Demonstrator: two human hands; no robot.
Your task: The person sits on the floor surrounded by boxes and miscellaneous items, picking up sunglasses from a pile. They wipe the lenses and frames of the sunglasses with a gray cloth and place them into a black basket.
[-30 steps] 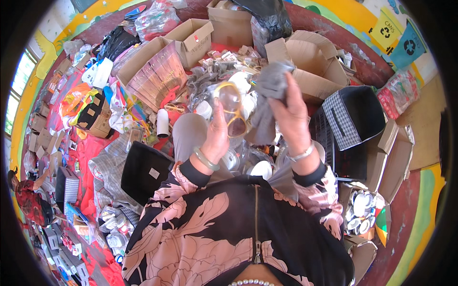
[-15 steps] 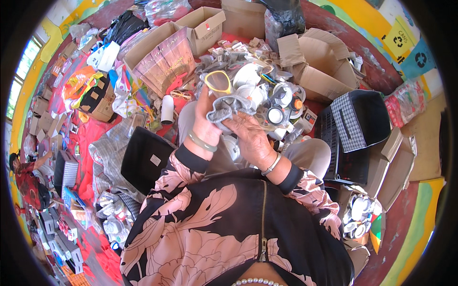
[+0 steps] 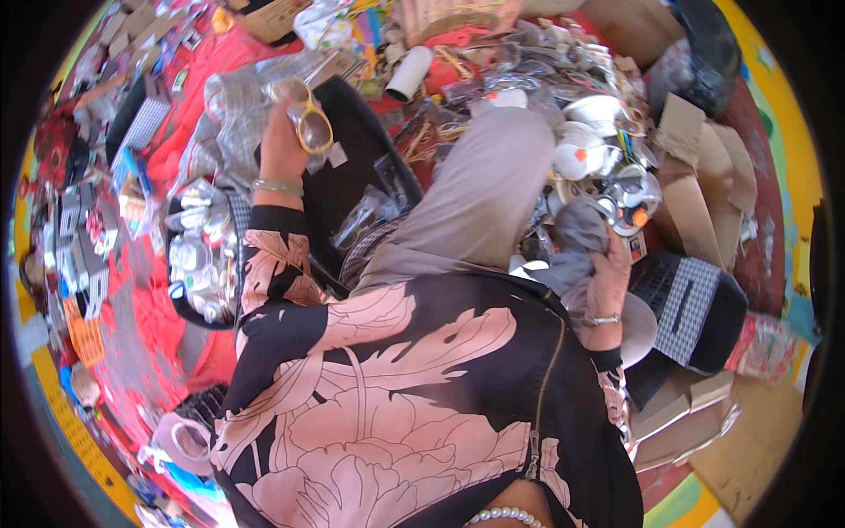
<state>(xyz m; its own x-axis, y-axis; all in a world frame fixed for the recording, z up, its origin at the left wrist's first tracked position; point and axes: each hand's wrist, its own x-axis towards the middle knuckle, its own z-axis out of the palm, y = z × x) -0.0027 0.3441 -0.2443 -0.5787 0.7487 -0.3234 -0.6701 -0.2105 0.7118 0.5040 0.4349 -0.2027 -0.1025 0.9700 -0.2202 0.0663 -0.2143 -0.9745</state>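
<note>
My left hand (image 3: 283, 148) is raised to the left, its fingers closed on a pair of yellow-framed glasses (image 3: 314, 130). Below it lies a black fabric bin (image 3: 370, 132) with clear plastic wrapping (image 3: 365, 214) inside. Over to the right, my right hand (image 3: 609, 277) grips a crumpled grey cloth (image 3: 581, 231). That cloth hangs beside a heap of white cups (image 3: 576, 150), lids and other small items. Part of the right hand's fingers is hidden behind the cloth.
A grey-trousered leg (image 3: 480, 185) rises between my hands. On the left stands a bin of clear plastic pieces (image 3: 198, 260) by a grey checked cloth (image 3: 231, 114). To the right are an open cardboard box (image 3: 704, 189) and a black houndstooth-trimmed bin (image 3: 717, 326). A white tube (image 3: 410, 74) lies ahead.
My hands have parted. The left has swung left with the glasses, over the black bin; the right has moved right and lower with the grey cloth. The view has turned toward the left.
</note>
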